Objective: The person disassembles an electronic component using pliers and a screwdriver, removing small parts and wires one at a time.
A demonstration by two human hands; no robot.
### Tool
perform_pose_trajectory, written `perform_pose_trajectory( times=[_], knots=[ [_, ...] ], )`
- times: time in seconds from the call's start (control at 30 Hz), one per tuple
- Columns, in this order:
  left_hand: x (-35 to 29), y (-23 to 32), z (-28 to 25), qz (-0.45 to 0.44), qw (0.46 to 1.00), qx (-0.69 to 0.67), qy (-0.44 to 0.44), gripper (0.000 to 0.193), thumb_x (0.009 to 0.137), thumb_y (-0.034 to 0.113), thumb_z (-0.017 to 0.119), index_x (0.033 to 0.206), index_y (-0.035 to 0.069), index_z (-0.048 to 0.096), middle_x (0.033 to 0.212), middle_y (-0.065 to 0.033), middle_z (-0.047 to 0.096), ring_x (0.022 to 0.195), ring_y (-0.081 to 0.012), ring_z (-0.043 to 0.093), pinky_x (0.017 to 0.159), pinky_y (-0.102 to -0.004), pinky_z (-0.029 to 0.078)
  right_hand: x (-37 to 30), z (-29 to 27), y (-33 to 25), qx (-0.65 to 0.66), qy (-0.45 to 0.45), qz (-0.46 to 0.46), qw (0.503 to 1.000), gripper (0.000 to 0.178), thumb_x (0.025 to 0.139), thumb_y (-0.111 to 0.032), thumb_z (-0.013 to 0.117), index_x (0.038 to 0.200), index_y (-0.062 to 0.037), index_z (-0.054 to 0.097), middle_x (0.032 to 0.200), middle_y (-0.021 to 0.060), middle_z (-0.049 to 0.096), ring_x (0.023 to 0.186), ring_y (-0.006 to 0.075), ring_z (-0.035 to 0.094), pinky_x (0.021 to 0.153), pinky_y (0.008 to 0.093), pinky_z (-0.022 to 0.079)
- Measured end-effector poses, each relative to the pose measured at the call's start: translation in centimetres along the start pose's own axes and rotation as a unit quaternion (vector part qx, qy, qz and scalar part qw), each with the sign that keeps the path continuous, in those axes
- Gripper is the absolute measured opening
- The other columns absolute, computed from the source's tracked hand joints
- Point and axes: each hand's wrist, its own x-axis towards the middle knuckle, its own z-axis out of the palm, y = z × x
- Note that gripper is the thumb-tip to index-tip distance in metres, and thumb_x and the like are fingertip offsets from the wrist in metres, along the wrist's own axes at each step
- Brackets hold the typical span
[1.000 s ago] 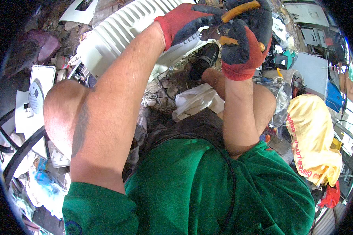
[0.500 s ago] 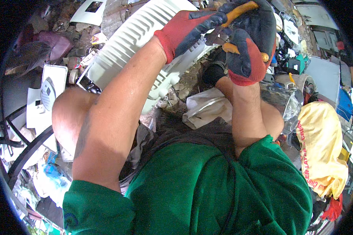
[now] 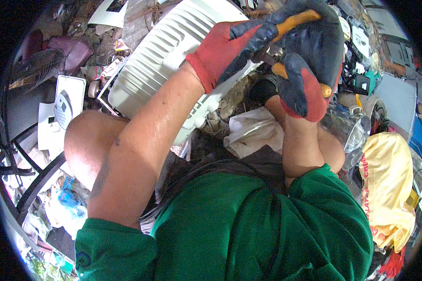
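Note:
Pliers with orange handles (image 3: 299, 22) are held in front of me, their two handles spread wide and their dark jaws partly hidden. My left hand (image 3: 229, 49), in a red and black glove, is closed by the upper handle near the pivot; its fingertips are partly hidden. My right hand (image 3: 305, 89), gloved alike, wraps the pliers, with the thumb beside the lower handle and the large dark finger area beyond. Under my left hand lies a white ribbed plastic housing (image 3: 159, 56), tilted on the ground beside my left knee. What the jaws touch cannot be made out.
A pale cloth or sack (image 3: 255, 131) lies between my legs. Yellow printed sack (image 3: 384, 187) at right, near a clear plastic container (image 3: 354, 131). White panels (image 3: 70, 103) and a black curved frame (image 3: 37, 182) stand at left. Mixed scrap surrounds me.
The whole view has shifted slightly, with things lower and to the right. My right hand has dropped a little more than its surroundings, and the pliers' handles look slightly farther apart.

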Motion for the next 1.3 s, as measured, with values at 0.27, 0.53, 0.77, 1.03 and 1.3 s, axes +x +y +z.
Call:
perform_pose_trajectory(
  times=[0.27,0.53,0.77,1.03,1.3],
  knots=[
    [0.4,-2.1,-0.1,0.041,0.998,-0.049,-0.001,0.029,0.104,0.024,0.064,0.118,0.0,0.073,0.09,0.0008,0.075,0.081,-0.0043,0.061,0.073,-0.0266,0.054,0.1,-0.1,0.1,0.008,-0.032,0.003,0.999,0.075,0.083,0.003,0.059,0.155,-0.0003,0.039,0.148,0.0168,0.051,0.136,0.0308,0.053,0.116,0.0429,0.041],
    [0.3,-2.4,-0.3,0.042,0.998,-0.034,0.02,0.029,0.103,0.022,0.065,0.118,-0.001,0.072,0.097,-0.0051,0.078,0.086,-0.0073,0.066,0.079,-0.0276,0.055,0.5,-0.5,0.4,0.022,-0.069,0.003,0.997,0.075,0.084,0.003,0.06,0.155,-0.0007,0.039,0.148,0.0168,0.052,0.135,0.031,0.054,0.115,0.0426,0.042],
    [-0.6,-1.3,-0.4,0.061,0.998,-0.029,0.017,0.028,0.102,0.021,0.066,0.117,-0.001,0.072,0.098,-0.0065,0.078,0.087,-0.0071,0.067,0.08,-0.0279,0.055,1.4,-0.7,1.3,0.029,-0.074,0.004,0.997,0.075,0.084,0.003,0.062,0.155,-0.001,0.039,0.147,0.0168,0.052,0.134,0.0311,0.055,0.114,0.0423,0.043],
    [-0.9,0.6,0.4,-0.025,0.996,-0.089,0.0,0.03,0.104,0.024,0.064,0.12,0.0,0.072,0.096,0.0006,0.074,0.085,-0.0053,0.061,0.077,-0.0253,0.053,1.2,-2.3,1.2,0.039,-0.1,-0.01,0.994,0.074,0.084,0.002,0.063,0.155,-0.0013,0.04,0.147,0.0168,0.053,0.133,0.0313,0.056,0.114,0.042,0.044],
    [0.3,-2.0,-0.4,0.069,0.996,-0.061,0.01,0.035,0.106,0.027,0.059,0.131,0.003,0.068,0.116,-0.0021,0.073,0.103,-0.0084,0.065,0.09,-0.0254,0.052,2.6,-6.9,0.8,-0.122,-0.089,-0.017,0.988,0.061,0.092,0.004,0.066,0.149,0.0007,0.047,0.14,0.0177,0.06,0.128,0.0271,0.061,0.106,0.0396,0.051]
  ],
)
